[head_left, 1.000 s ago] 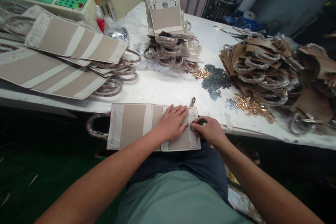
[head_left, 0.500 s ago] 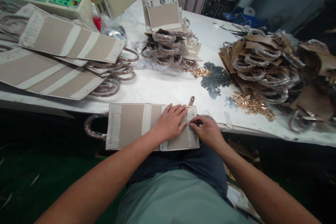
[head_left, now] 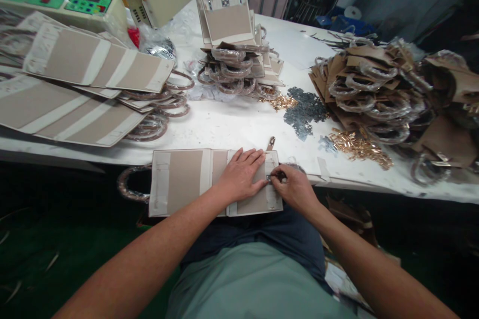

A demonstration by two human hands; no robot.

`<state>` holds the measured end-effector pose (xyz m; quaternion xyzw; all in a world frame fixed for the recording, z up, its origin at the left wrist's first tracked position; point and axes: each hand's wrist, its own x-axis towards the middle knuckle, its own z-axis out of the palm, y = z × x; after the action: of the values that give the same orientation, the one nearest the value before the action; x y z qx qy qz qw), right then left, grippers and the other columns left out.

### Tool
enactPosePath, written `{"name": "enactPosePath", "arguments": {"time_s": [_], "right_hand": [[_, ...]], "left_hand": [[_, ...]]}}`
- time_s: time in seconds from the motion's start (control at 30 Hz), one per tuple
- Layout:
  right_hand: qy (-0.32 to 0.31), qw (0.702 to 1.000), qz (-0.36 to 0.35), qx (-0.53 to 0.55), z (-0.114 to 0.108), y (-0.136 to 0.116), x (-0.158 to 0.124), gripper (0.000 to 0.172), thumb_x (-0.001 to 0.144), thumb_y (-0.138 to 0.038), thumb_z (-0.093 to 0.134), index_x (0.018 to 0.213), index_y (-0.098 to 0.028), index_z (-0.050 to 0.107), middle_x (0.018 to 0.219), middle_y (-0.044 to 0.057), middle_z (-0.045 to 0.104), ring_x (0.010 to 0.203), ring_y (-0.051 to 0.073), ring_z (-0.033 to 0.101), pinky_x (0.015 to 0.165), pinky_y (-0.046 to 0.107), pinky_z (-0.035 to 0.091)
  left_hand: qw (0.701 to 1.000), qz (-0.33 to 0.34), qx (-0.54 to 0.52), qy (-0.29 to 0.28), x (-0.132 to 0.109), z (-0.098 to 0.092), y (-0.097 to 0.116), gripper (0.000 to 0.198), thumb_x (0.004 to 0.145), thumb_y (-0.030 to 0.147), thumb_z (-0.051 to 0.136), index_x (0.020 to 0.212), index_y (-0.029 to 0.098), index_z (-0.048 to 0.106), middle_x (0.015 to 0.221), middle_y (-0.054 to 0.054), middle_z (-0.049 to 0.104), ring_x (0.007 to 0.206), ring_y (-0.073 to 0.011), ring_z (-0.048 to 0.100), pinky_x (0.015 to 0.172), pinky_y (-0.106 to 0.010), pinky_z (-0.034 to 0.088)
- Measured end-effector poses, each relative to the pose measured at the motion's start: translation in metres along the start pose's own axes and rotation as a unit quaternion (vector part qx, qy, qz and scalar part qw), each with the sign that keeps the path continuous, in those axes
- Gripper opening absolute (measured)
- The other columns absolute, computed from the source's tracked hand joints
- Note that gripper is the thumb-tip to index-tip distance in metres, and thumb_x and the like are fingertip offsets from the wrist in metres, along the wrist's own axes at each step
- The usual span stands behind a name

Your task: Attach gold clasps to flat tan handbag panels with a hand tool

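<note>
A flat beige-and-cream bag panel lies across my lap and over the table's front edge. My left hand rests flat on it, fingers spread, holding nothing. My right hand pinches a small dark-handled tool against the panel's right-hand cream strip, and its tip is partly hidden by my fingers. A narrow brown tab sticks out from the panel's far edge. A round plastic-wrapped bag handle hangs beyond the panel's left edge.
The white table holds stacks of panels at left, wrapped handles with panels ahead, and a brown heap at right. Gold fittings and dark metal pieces lie nearby. A green-panelled machine stands far left.
The whole scene has shifted slightly left and up in view as my head moved. My right fingers sit a little closer to the panel's cream strip. My left hand stays flat.
</note>
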<state>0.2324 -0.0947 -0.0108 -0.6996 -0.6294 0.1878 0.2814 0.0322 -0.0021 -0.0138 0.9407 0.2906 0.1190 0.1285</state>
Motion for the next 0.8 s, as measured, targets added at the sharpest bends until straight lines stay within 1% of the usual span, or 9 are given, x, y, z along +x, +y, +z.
{"name": "enactPosePath", "arguments": {"time_s": [0.1, 0.23, 0.33, 0.4, 0.5, 0.57, 0.63, 0.7, 0.8], "right_hand": [[-0.008, 0.999, -0.020, -0.032, 0.002, 0.000, 0.000, 0.012, 0.091, -0.026, 0.062, 0.094, -0.024, 0.073, 0.093, 0.004, 0.075, 0.089, 0.025, 0.070, 0.087, 0.035, 0.052], [-0.021, 0.999, -0.011, -0.029, -0.001, -0.008, 0.003, 0.010, 0.090, -0.021, 0.065, 0.094, -0.023, 0.075, 0.096, 0.004, 0.075, 0.091, 0.025, 0.070, 0.086, 0.035, 0.051], [-0.046, 0.998, 0.013, 0.030, -0.016, -0.011, 0.013, 0.011, 0.088, -0.021, 0.069, 0.096, -0.023, 0.077, 0.094, 0.002, 0.077, 0.089, 0.024, 0.071, 0.084, 0.033, 0.052], [-0.037, 0.998, 0.029, 0.050, -0.033, -0.005, 0.024, 0.013, 0.090, -0.025, 0.070, 0.099, -0.024, 0.078, 0.093, 0.001, 0.078, 0.086, 0.022, 0.071, 0.081, 0.031, 0.052], [0.018, 0.997, 0.062, -0.039, -0.067, 0.026, 0.045, 0.016, 0.093, -0.032, 0.070, 0.104, -0.026, 0.080, 0.093, 0.000, 0.078, 0.087, 0.023, 0.072, 0.081, 0.031, 0.052], [0.054, 0.985, 0.103, -0.128, -0.088, 0.057, 0.059, 0.021, 0.092, -0.033, 0.072, 0.110, -0.026, 0.080, 0.101, 0.002, 0.079, 0.095, 0.025, 0.073, 0.086, 0.033, 0.052], [0.078, 0.972, 0.142, -0.168, -0.104, 0.089, 0.071, 0.027, 0.092, -0.032, 0.072, 0.116, -0.023, 0.079, 0.109, 0.007, 0.079, 0.102, 0.029, 0.072, 0.089, 0.037, 0.052], [0.088, 0.965, 0.164, -0.182, -0.112, 0.115, 0.078, 0.030, 0.091, -0.033, 0.071, 0.117, -0.020, 0.079, 0.109, 0.011, 0.078, 0.102, 0.032, 0.071, 0.088, 0.040, 0.052], [0.087, 0.963, 0.172, -0.186, -0.113, 0.136, 0.083, 0.025, 0.090, -0.035, 0.072, 0.110, -0.022, 0.081, 0.106, 0.010, 0.078, 0.100, 0.033, 0.070, 0.086, 0.040, 0.051]], "left_hand": [[1.000, 0.000, -0.004, 0.002, 0.000, -0.001, 0.001, 0.073, 0.100, 0.053, 0.057, 0.161, 0.018, 0.038, 0.169, -0.008, 0.037, 0.156, -0.0274, 0.030, 0.133, -0.050, 0.014], [1.000, -0.005, -0.004, 0.012, 0.000, -0.004, 0.001, 0.072, 0.099, 0.053, 0.058, 0.160, 0.020, 0.041, 0.167, -0.008, 0.041, 0.155, -0.0272, 0.033, 0.133, -0.051, 0.014], [1.000, -0.004, 0.004, 0.013, 0.002, -0.006, -0.001, 0.073, 0.098, 0.053, 0.060, 0.160, 0.020, 0.040, 0.167, -0.008, 0.041, 0.155, -0.0279, 0.035, 0.133, -0.052, 0.017], [1.000, 0.001, 0.012, 0.010, 0.004, -0.007, -0.003, 0.075, 0.098, 0.054, 0.061, 0.161, 0.020, 0.038, 0.167, -0.008, 0.041, 0.155, -0.0286, 0.035, 0.132, -0.053, 0.019], [1.000, 0.005, 0.023, 0.002, 0.007, -0.008, -0.006, 0.076, 0.098, 0.053, 0.060, 0.162, 0.021, 0.037, 0.168, -0.008, 0.039, 0.154, -0.0297, 0.036, 0.132, -0.054, 0.021], [1.000, 0.003, 0.026, -0.002, 0.007, -0.008, -0.007, 0.075, 0.099, 0.052, 0.059, 0.163, 0.021, 0.036, 0.169, -0.007, 0.038, 0.154, -0.0299, 0.037, 0.131, -0.055, 0.022], [1.000, 0.002, 0.025, -0.002, 0.007, -0.008, -0.008, 0.075, 0.099, 0.052, 0.059, 0.163, 0.022, 0.035, 0.169, -0.007, 0.038, 0.153, -0.0300, 0.037, 0.131, -0.055, 0.022], [1.000, 0.002, 0.022, -0.001, 0.007, -0.007, -0.009, 0.075, 0.099, 0.052, 0.059, 0.164, 0.023, 0.034, 0.168, -0.007, 0.038, 0.153, -0.0299, 0.038, 0.131, -0.055, 0.022], [1.000, 0.004, 0.019, -0.004, 0.008, -0.007, -0.010, 0.076, 0.098, 0.053, 0.059, 0.164, 0.023, 0.034, 0.169, -0.006, 0.038, 0.153, -0.0299, 0.038, 0.131, -0.055, 0.022]]}}
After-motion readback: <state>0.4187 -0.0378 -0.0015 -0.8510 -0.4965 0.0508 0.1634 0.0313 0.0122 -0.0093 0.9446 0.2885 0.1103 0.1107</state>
